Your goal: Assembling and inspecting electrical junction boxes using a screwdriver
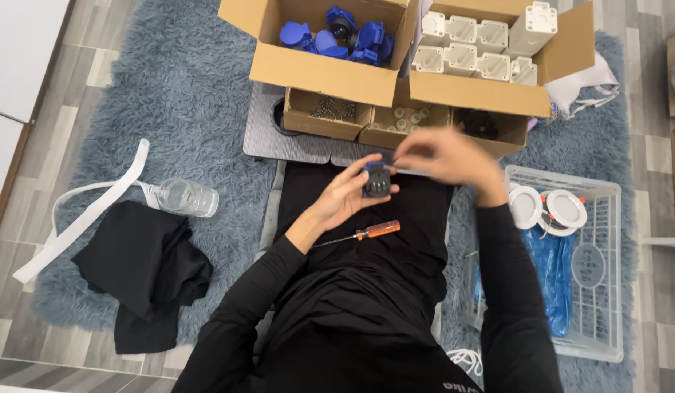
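At the far left of the scene a white strap (pixel 97 207) trails over the blue-grey rug (pixel 184 94), with a crumpled black cloth (pixel 144 273) near it and a clear plastic jar (pixel 186 197) lying on its side just to the right. Further right, the left hand (pixel 345 198) is curled around a small dark plug part (pixel 376 181), holding it up over the lap, thumb and fingers gripping its sides. Just near of that hand, an orange-handled screwdriver (pixel 363 233) rests loose on the black trousers; it could roll off the leg if the knees shift. Beyond the hands, a cardboard box of blue caps (pixel 337 36) and a box of white housings (pixel 472 47) stand open, with small trays of screws (pixel 329 110) and other bits in front of them. The right hand (pixel 447 156) is blurred with motion just right of the plug part; its fingers appear pinched together, but I cannot tell whether they hold anything. If a small screw is in that pinch, a slip would likely lose it in the deep pile of the rug. At the far right, a white wire basket (pixel 607 291) holds round white lamp fittings (pixel 549 209) and blue plastic.
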